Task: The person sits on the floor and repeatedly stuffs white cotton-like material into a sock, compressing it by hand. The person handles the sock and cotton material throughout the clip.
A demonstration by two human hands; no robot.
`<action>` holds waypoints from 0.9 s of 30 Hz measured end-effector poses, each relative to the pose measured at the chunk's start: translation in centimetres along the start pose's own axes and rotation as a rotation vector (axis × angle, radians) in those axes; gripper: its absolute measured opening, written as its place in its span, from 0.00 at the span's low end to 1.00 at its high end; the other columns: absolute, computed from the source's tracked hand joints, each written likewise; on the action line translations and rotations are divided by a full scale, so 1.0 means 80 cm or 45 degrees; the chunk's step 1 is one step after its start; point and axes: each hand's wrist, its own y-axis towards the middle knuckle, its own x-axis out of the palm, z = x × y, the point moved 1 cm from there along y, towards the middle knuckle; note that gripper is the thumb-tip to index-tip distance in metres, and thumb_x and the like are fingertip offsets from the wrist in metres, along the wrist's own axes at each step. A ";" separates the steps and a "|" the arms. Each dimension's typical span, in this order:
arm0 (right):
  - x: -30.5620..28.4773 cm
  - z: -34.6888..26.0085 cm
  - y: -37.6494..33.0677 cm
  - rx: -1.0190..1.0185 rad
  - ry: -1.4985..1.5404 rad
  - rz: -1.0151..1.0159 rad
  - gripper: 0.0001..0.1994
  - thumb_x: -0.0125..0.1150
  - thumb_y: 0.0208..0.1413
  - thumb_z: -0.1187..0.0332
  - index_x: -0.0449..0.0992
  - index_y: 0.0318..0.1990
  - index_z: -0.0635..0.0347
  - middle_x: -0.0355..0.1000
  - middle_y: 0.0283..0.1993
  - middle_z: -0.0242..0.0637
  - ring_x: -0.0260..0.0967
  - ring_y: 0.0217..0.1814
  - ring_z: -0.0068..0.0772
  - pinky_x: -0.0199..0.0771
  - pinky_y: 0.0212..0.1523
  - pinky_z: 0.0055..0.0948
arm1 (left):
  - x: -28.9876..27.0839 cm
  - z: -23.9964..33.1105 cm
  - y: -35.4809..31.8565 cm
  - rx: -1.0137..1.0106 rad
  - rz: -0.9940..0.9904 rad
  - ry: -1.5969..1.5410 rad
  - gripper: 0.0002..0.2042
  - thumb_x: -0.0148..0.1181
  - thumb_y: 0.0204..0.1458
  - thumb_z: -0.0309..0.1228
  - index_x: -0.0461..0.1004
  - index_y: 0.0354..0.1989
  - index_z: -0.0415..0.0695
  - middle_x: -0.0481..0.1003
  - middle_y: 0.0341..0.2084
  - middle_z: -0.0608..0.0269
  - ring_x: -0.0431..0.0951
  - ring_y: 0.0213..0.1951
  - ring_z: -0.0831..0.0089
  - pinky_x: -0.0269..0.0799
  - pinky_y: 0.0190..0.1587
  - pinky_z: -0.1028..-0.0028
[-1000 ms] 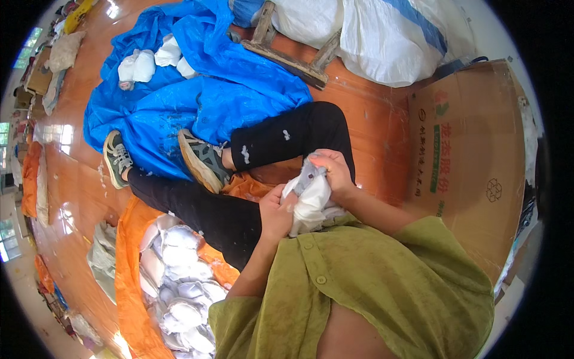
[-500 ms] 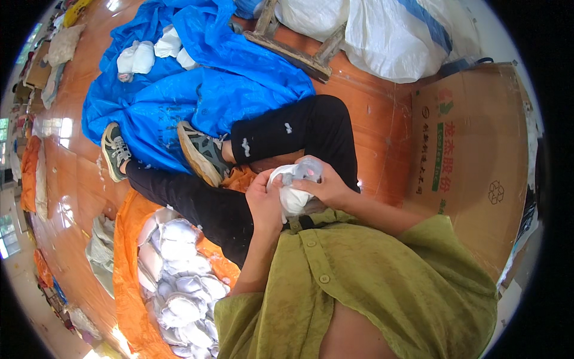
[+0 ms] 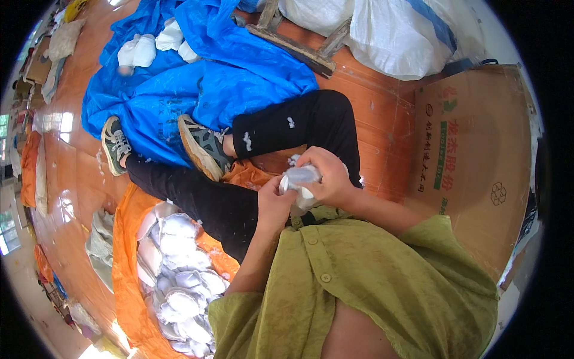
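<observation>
The right hand (image 3: 326, 179) is curled around a small white padded piece (image 3: 301, 178), fingers wrapped over its top and pressing it against the palm, just above the lap. The left hand (image 3: 274, 203) sits right beside it, touching the same piece from the left and below, its fingers bent in against the soft white stuffing; how tightly it grips cannot be told, since the right hand covers most of the piece. Directly under both hands is the front of an olive-green shirt (image 3: 359, 281). Just beyond the hands lie the person's crossed legs in black trousers (image 3: 281, 128), flecked with bits of white fluff, ending in two grey sneakers (image 3: 203, 146) further to the left. To the lower left of the left hand, an orange sheet (image 3: 122, 263) on the floor holds a heap of white moulded pads (image 3: 179, 275). Past the feet, well away from the hands, a crumpled blue tarp (image 3: 197, 84) covers the wooden floor, with a few more white pieces on it. To the right of the right hand stands a brown cardboard box (image 3: 478, 155), and beyond it large white sacks (image 3: 388, 30).
</observation>
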 end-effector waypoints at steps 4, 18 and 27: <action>0.002 0.017 0.000 0.395 0.581 -0.021 0.10 0.61 0.54 0.66 0.72 0.40 0.61 0.70 0.33 0.33 0.68 0.35 0.25 0.67 0.37 0.25 | 0.018 -0.020 -0.002 -0.062 -0.003 -0.664 0.13 0.56 0.53 0.22 0.72 0.46 0.31 0.78 0.37 0.60 0.78 0.36 0.77 0.73 0.40 0.78; 0.010 -0.003 -0.008 -0.081 0.019 0.250 0.13 0.56 0.55 0.63 0.68 0.40 0.63 0.66 0.37 0.38 0.66 0.39 0.30 0.66 0.40 0.29 | 0.011 -0.002 0.005 -0.207 0.000 -0.913 0.12 0.49 0.61 0.27 0.70 0.49 0.33 0.76 0.41 0.59 0.76 0.39 0.75 0.72 0.45 0.75; 0.050 0.057 -0.064 0.320 0.772 0.266 0.23 0.50 0.60 0.55 0.60 0.53 0.64 0.62 0.49 0.40 0.61 0.50 0.31 0.64 0.50 0.29 | 0.007 0.001 0.013 -0.075 -0.178 -0.683 0.10 0.50 0.61 0.29 0.74 0.41 0.34 0.78 0.34 0.60 0.77 0.35 0.77 0.73 0.41 0.77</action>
